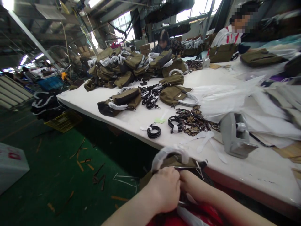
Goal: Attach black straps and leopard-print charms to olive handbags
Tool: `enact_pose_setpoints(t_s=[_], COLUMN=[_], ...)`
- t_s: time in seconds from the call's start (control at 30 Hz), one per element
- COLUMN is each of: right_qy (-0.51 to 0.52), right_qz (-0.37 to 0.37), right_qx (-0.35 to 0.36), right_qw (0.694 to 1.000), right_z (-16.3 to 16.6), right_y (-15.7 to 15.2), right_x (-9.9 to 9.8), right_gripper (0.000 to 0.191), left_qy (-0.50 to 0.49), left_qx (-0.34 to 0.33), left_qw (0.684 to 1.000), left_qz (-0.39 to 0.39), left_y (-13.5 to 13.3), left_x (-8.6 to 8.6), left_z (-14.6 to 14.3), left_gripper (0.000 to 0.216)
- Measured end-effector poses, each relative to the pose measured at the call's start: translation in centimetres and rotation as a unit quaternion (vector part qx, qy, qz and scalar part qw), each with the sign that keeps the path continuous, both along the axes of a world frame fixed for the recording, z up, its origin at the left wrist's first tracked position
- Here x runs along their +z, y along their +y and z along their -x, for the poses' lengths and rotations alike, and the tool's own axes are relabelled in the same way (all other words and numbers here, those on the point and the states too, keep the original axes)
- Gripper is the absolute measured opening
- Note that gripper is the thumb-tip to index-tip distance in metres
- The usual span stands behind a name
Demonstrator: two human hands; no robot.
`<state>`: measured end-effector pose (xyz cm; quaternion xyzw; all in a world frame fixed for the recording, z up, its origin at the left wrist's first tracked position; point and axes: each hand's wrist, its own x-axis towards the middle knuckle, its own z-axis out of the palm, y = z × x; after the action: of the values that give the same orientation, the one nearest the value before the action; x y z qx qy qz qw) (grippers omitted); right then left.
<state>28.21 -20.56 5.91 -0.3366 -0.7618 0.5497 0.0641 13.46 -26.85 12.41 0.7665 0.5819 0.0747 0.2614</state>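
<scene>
An olive handbag (172,161) is right in front of me at the table's near edge, its handle (157,158) wrapped in white material. My left hand (166,187) has its fingers curled closed on the bag's top edge. Close beside it, my right hand (189,182) lies against the same edge, and its fingers are hidden. A metal clip (199,169) hangs at the bag's right end. Below my wrists, red fabric (207,213) and a white strip (191,216) show.
On the white table (131,122) lie coiled black straps (154,131), a heap of chains (194,121), a grey tape dispenser (236,135) and a pile of olive bags (110,70). Two people work across it. A yellow crate (63,121) and scraps are on the green floor (58,163).
</scene>
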Motion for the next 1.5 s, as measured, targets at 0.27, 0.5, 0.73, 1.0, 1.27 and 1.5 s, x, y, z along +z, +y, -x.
enact_pose_setpoints(t_s=[0.27, 0.5, 0.73, 1.0, 1.27, 1.5], right_qy=[-0.024, 0.017, -0.028, -0.07, -0.1, -0.124], right_qz=[0.118, 0.159, 0.084, 0.043, -0.001, -0.046], right_qx=[-0.074, -0.085, -0.097, -0.046, -0.041, -0.037], right_qw=[0.99, 0.984, 0.991, 0.996, 0.994, 0.991], right_z=[-1.6, -1.8, -2.8, -3.2, -2.4, -1.6], right_y=[-1.2, -1.9, -1.8, -1.2, -1.7, -2.0], right_x=[0.2, 0.1, 0.0, 0.2, 0.2, 0.2], right_gripper=[0.028, 0.04, 0.033, 0.026, 0.025, 0.026], left_qy=[-0.142, -0.146, -0.223, -0.19, -0.117, -0.153], left_qx=[-0.006, 0.082, 0.142, 0.161, 0.157, 0.176], left_qw=[0.99, 0.986, 0.96, 0.963, 0.978, 0.97], left_qz=[0.006, 0.015, 0.092, 0.104, 0.071, 0.076], left_y=[1.1, 1.3, 1.1, 1.1, 0.9, 0.9], left_x=[-2.3, -4.3, -5.7, -6.0, -5.9, -5.7], left_z=[2.4, 1.2, 1.4, 1.4, 1.3, 1.2], left_gripper=[0.026, 0.016, 0.02, 0.024, 0.026, 0.023])
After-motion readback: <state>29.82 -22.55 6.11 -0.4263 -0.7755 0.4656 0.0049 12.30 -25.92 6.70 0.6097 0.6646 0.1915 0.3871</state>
